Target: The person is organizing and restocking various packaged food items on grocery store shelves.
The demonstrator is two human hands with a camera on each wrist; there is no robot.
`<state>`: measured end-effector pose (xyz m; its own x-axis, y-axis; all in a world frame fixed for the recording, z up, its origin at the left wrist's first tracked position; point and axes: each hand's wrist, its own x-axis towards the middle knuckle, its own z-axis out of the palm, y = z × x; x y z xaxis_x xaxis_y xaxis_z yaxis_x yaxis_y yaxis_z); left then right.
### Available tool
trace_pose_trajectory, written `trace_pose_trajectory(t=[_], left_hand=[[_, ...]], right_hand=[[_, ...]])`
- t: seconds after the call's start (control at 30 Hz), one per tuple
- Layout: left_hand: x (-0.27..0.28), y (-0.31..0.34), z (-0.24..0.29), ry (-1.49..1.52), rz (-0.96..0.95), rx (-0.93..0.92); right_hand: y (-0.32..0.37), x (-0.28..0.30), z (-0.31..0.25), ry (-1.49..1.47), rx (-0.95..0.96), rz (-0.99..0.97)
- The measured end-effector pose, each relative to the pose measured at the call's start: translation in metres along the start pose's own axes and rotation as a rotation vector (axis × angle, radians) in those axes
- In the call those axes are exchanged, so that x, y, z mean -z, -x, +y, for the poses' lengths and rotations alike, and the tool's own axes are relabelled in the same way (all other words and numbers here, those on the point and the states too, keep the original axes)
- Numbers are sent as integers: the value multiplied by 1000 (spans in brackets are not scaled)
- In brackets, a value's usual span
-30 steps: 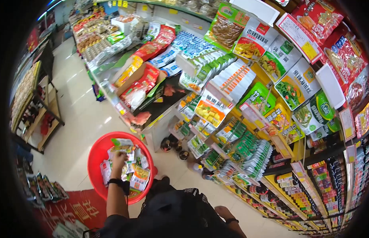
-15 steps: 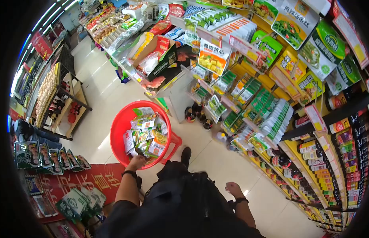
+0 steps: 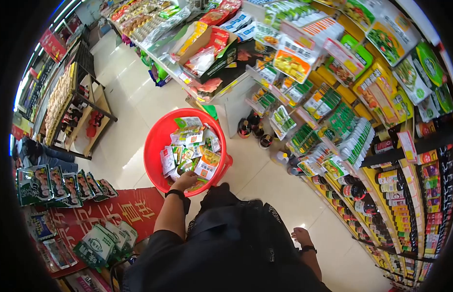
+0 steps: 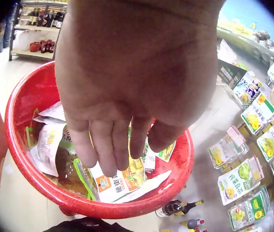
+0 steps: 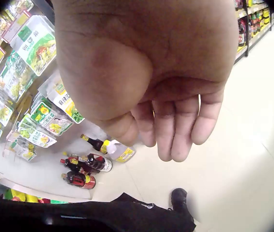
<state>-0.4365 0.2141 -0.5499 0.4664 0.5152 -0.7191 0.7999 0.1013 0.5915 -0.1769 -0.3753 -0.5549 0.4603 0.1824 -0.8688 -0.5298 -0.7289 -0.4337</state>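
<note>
A red plastic basin point(image 3: 156, 141) stands on the floor in front of me, holding several flat food packets in a loose heap. My left hand point(image 3: 186, 181) reaches over its near rim. In the left wrist view the fingers point(image 4: 107, 150) hang loosely downward, the tips overlapping a white and orange packet point(image 4: 115, 183) with a yellow food picture. A white packet point(image 4: 50, 147) leans at the basin's side. My right hand point(image 3: 302, 237) hangs at my right side over the floor, its fingers point(image 5: 178, 130) relaxed and slightly bent, with nothing in them.
Shelf racks of hanging packets point(image 3: 294, 61) and bottled goods rise on the right. Several dark bottles point(image 3: 244, 128) stand on the floor by the rack. Beyond the basin is a display table with an open carton point(image 3: 226, 61). Green packets point(image 3: 97, 243) lie on a red-covered stand at left.
My left hand has drawn back from the middle of the heap to the basin's near side. The head view has turned, and my right hand has come further into view.
</note>
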Motion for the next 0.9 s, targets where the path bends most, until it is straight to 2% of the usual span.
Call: trace_pose_trajectory(t=[0.03,0.17,0.27,0.3,0.4,0.47,0.53,0.57,0.67,0.7,0.8,0.83,0.9], left_hand=[[2,-10,-13,24,26,-43],[16,-22,-35,117,33,40],[17,-54,-87,248,19,-17],[23,-59,-93,31,60,27],[31,-77,-115,5,145,-36],[38,-91,-123,-9,241,-10],[52,-89,-103,-34,337,-22],[63,-86,-89,-74,310,-49],[71,-106,-96,-162,418,-64],[76,-117,-110,-224,352,-36],[94,-102,-85,-382,153,273],[93,-111,-99,-425,71,297],[89,-107,-100,-439,97,257]], right_hand=[[4,-1,-2,11,-20,14],[9,-19,-20,45,20,12],[32,-52,-79,149,94,23],[36,-62,-95,158,128,16],[51,-92,-140,212,212,11],[62,-109,-161,231,217,9],[72,-124,-177,255,225,11],[81,-132,-186,261,205,22],[80,-138,-167,241,209,30],[85,-140,-164,260,190,38],[99,-144,-156,283,144,66],[100,-145,-151,268,133,74],[100,-146,-133,211,110,58]])
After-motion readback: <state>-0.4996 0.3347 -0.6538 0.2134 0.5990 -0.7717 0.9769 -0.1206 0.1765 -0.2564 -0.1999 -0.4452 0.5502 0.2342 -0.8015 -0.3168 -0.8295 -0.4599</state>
